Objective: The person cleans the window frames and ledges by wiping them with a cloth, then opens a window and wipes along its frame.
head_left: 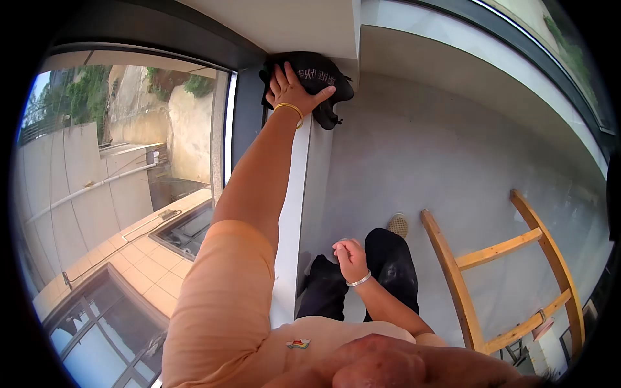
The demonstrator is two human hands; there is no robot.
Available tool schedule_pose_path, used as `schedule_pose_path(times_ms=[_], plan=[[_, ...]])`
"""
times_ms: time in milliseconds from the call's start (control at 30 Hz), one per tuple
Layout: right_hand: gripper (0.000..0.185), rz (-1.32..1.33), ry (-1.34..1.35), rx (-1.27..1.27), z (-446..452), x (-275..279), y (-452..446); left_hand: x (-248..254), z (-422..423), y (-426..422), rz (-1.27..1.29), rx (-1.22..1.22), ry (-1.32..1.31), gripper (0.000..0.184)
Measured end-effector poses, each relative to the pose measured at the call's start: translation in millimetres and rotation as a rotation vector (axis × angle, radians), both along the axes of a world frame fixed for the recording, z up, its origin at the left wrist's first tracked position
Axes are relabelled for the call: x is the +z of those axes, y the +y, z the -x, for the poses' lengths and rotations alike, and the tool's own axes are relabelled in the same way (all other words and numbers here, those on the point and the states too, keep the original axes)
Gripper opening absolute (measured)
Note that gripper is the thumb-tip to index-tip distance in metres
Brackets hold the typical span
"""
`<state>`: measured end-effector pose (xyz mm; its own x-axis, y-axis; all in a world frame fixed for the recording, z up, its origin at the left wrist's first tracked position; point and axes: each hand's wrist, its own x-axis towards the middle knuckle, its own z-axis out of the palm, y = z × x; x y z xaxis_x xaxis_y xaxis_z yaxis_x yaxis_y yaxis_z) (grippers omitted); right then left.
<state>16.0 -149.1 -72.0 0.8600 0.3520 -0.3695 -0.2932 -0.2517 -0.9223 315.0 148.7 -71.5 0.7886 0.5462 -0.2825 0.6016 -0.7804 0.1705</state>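
My left hand (pixel 295 90) is stretched far out, its fingers spread flat on a soft black bag (pixel 315 72) with white lettering. The bag sits bunched in the corner where the window frame meets the wall, on the ledge; a dark end of it hangs over the ledge edge. A yellow bangle circles my left wrist. Held low in front of my body, my right hand (pixel 351 260) is closed with the fingers curled. Whatever may be inside it is hidden. A silver bangle is on that wrist.
A white ledge (pixel 290 213) runs below the large window (pixel 129 161) at left, with a tiled roof outside. On the right, a wooden ladder (pixel 498 249) stands on the grey floor (pixel 401 155). Another window (pixel 563 58) lies at upper right.
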Motion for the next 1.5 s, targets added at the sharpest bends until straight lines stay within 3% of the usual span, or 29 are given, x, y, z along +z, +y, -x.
schedule_pose_path(times_ms=[167, 400, 467, 600, 667, 767, 800, 867, 900, 967, 1000, 1067, 1100, 1167, 1200, 1233, 1333, 1400, 1467, 1500], plan=[[0.011, -0.026, -0.016, 0.099, -27, -35, -14, -7, -19, -7, 0.001, 0.124, -0.095, 0.145], [0.017, -0.156, 0.155, -0.058, -48, -64, -33, -9, -44, -13, -0.136, 0.300, -0.264, 0.108], [0.018, -0.251, -0.153, 0.073, -84, -45, -36, -14, -43, -20, -0.207, 0.191, -0.308, 0.092], [0.020, -0.313, -0.268, 0.021, -122, -31, -36, -12, -32, -32, -0.228, -0.252, -0.297, 0.067], [0.013, -0.373, -0.260, -0.154, -141, -28, -32, -5, -31, -34, -0.148, -0.287, -0.319, 0.061], [0.012, -0.490, -0.314, -0.176, -136, -23, -32, -1, -12, -24, 0.350, -0.263, -0.613, 0.056], [0.012, -0.495, -0.328, -0.164, -134, -25, -35, 3, 6, -31, 0.344, -0.259, -0.630, 0.056], [0.011, -0.350, -0.584, -0.094, -134, -34, -38, 12, 47, -53, 1.082, 0.086, -0.901, 0.043], [0.011, -0.335, -0.574, -0.087, -132, -35, -43, 10, 72, -64, 1.094, 0.101, -0.895, 0.043], [0.025, -0.412, -0.480, -0.185, -138, -34, -39, 10, 117, -75, 1.838, 0.374, -0.825, 0.037], [0.025, -0.406, -0.475, -0.180, -144, -33, -39, 15, 139, -86, 1.842, 0.384, -0.826, 0.037], [0.042, -0.530, -0.341, -0.266, -148, -35, -39, 30, 186, -110, 2.056, 0.496, -0.848, 0.035], [0.042, -0.525, -0.332, -0.251, -144, -34, -41, 31, 205, -120, 2.054, 0.514, -0.861, 0.035], [0.044, -0.541, -0.383, -0.280, -142, -24, -40, 31, 231, -139, 1.724, 0.398, -1.119, 0.040], [0.058, -0.550, -0.359, -0.176, -142, -26, -43, 26, 245, -149, 1.653, 0.396, -1.153, 0.042], [0.058, -0.554, -0.338, -0.113, -134, -26, -35, 22, 258, -156, 1.571, 0.403, -1.196, 0.043], [0.095, -0.832, 0.028, 0.274, -104, -36, -6, 5, 293, -174, 1.811, 0.496, -1.085, 0.051], [0.078, -0.844, 0.340, 0.441, -101, -42, 4, -6, 314, -179, 1.922, 0.567, -1.051, 0.054], [0.074, -0.807, 0.496, 0.517, -98, -43, 24, -25, 341, -171, 0.452, 0.309, -0.675, 0.060], [0.064, -0.811, 0.432, 0.552, -94, -40, 37, -16, 360, -168, 0.433, 0.357, -0.683, 0.060]])
